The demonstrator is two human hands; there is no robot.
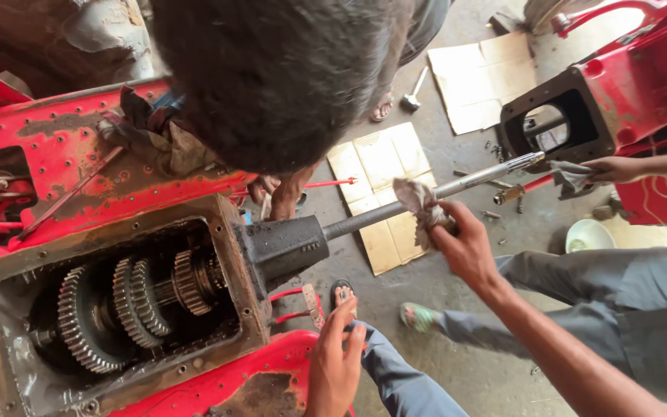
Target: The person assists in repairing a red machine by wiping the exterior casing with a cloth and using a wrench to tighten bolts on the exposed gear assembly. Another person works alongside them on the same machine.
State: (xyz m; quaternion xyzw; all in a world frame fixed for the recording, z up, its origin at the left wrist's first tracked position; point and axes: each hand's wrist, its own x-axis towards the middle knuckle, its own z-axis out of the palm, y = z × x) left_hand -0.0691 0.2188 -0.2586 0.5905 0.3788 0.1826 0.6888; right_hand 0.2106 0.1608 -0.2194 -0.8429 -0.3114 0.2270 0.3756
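A long grey metal shaft (pixel 395 208) was seen sticking out of a dark grey sleeve (pixel 283 249) at the right edge of the open gearbox (pixel 9 270). The shaft's long line ran from the lower left up to the upper right. Its grooved tip (pixel 530 161) was pointed at the square hole in a red machine part (pixel 627 85) near the top right corner. The shaft was held up above the floor (pixel 472 363), not lying on it.

The right hand (pixel 465 249) was closed around a dirty rag (pixel 420 207), and the rag was pressed against the middle of the shaft. The left hand (pixel 335 363) was laid flat on the red frame (pixel 272 371) below the sleeve. Its fingers were kept straight and close together, and nothing was held in it.

Another person's hand (pixel 613 169) was seen at the right edge, gripping a grey cloth (pixel 569 176) just beside the shaft's tip. Another person's head (pixel 272 77) was bent over the top edge of the gearbox.

Inside the gearbox, a row of toothed gears (pixel 133 301) was seen side by side on one bar. Flat pieces of cardboard (pixel 372 166) were spread on the floor under the shaft. A hammer (pixel 413 94) was lying on the floor past the cardboard, and a white bowl (pixel 588 234) was set near the right edge.
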